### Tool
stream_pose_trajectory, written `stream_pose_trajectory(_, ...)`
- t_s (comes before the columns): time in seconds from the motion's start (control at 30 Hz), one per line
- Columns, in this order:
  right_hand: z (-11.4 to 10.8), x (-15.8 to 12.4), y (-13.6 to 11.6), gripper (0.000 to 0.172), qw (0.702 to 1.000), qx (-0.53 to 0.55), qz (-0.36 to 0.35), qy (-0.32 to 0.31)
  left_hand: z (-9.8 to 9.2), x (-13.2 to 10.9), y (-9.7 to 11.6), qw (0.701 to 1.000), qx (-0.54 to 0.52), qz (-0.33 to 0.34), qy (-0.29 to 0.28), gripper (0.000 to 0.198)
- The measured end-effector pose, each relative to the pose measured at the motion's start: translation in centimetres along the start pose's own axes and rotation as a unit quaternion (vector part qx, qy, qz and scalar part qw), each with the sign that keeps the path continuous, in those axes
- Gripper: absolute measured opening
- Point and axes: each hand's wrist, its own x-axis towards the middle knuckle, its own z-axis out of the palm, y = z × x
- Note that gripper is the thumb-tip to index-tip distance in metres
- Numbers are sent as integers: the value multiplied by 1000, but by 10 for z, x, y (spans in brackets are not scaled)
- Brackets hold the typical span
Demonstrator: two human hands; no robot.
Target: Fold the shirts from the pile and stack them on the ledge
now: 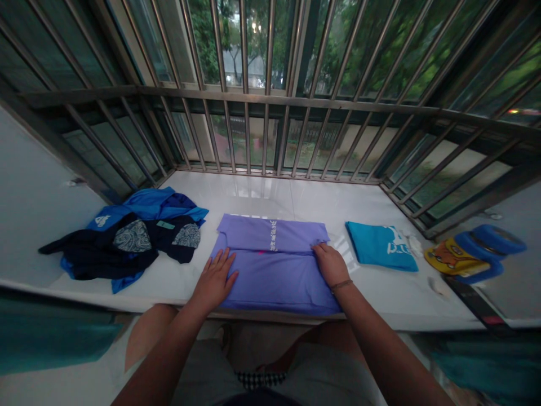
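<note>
Head view: a white tiled counter (pixel 262 194) carries a purple T-shirt (pixel 274 276), folded over, in the middle, with a crumpled navy-and-blue jacket (pixel 122 242) to its left and a folded teal shirt (pixel 376 246) to its right. The left hand (pixel 214 280) lies flat and spread on the purple cloth; the right hand (pixel 331 265) rests narrowly on the fold's edge, perhaps pinching it.

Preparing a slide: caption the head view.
Left hand and right hand rest on a folded lilac shirt on a white ledge, beside a folded teal shirt.
</note>
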Motion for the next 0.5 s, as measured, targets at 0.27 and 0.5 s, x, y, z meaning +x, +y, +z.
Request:
stream_pose_trajectory(0.27,7,-5,-1,32,1000,-11,-18,23,-3,-1,3,1000,-20,-7,1,58)
stream_pose_trajectory(0.5,-25,23,17,46,1000,14,4,15,-45,61,-13,999,-38,-12,20,47)
